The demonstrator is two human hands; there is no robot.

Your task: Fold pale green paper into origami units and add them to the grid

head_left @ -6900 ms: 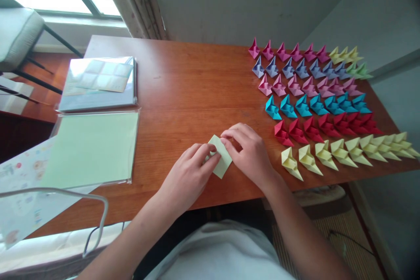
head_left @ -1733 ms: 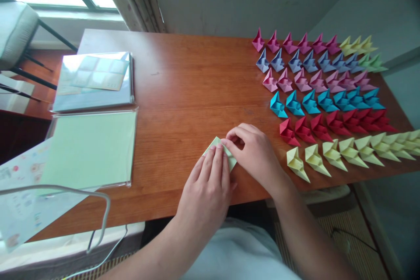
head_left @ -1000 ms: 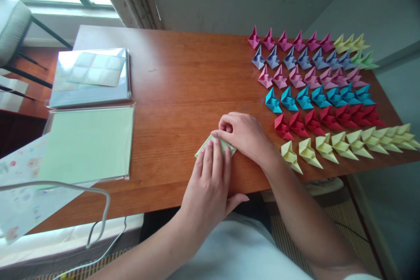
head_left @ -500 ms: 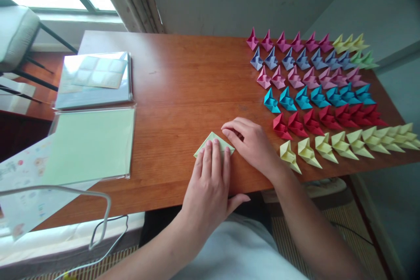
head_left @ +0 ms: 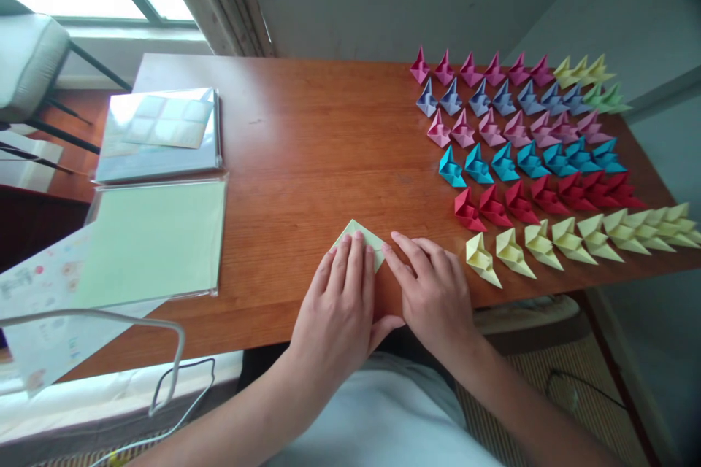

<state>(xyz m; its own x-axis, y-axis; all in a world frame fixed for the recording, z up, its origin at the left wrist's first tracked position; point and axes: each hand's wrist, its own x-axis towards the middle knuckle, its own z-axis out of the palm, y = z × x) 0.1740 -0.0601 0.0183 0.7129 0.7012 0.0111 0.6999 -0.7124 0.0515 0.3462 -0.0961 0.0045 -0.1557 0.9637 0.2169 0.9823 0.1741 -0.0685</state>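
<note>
A pale yellow-green folded paper lies flat near the front edge of the wooden table. My left hand lies on it with fingers stretched out and pressed down on the paper, hiding its lower part. My right hand rests flat on the table just right of the paper, fingers stretched out, its index fingertip touching the paper's right edge.
Rows of folded paper figures fill the table's right side: pink, blue, cyan, red, pale yellow. Two wrapped packs of paper, one green, one shiny, lie at left. A chair stands by the window.
My right hand has slid from the paper's upper right corner back toward me and flattened beside my left hand. The left hand stays pressed on the paper.
</note>
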